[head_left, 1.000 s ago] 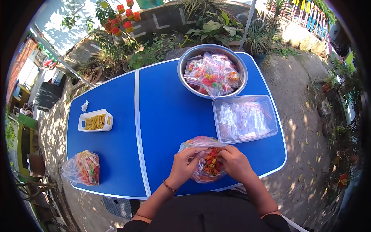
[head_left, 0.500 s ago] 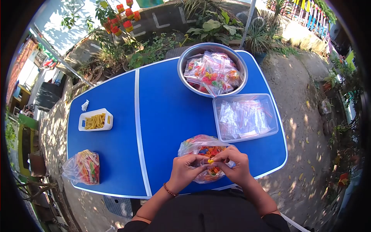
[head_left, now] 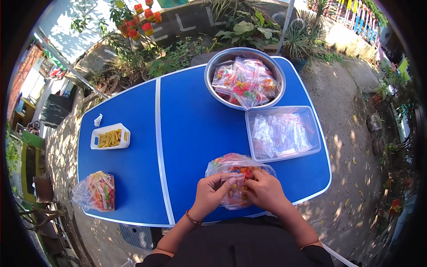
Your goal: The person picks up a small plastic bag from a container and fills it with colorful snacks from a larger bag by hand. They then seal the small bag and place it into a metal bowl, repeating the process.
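Note:
Near the table's front edge lies an open clear plastic bag (head_left: 227,163) filled with small red, orange, yellow and blue pieces. My left hand (head_left: 212,190) is closed, pinching a small clear resealable bag (head_left: 237,183) between thumb and fingers above it. A few coloured pieces show through or behind this small bag. My right hand (head_left: 265,189) is beside it, fingers curled and pressed down at the bag's mouth and the loose pieces. Its fingertips are partly hidden, and whatever they hold cannot be made out.
On the blue table (head_left: 195,120) stands a metal bowl (head_left: 209,84) of filled packets. A clear plastic box (head_left: 316,149) of flat small bags is beside it. At left are a white basket (head_left: 126,141) of yellow sticks, a crumpled tissue (head_left: 98,119) and a tied bag (head_left: 100,191) of coloured pieces.
Both hands were together around a small yellow piece. Now they are slightly apart: the left pinches the small clear bag, while the right has its fingers lower among the pieces.

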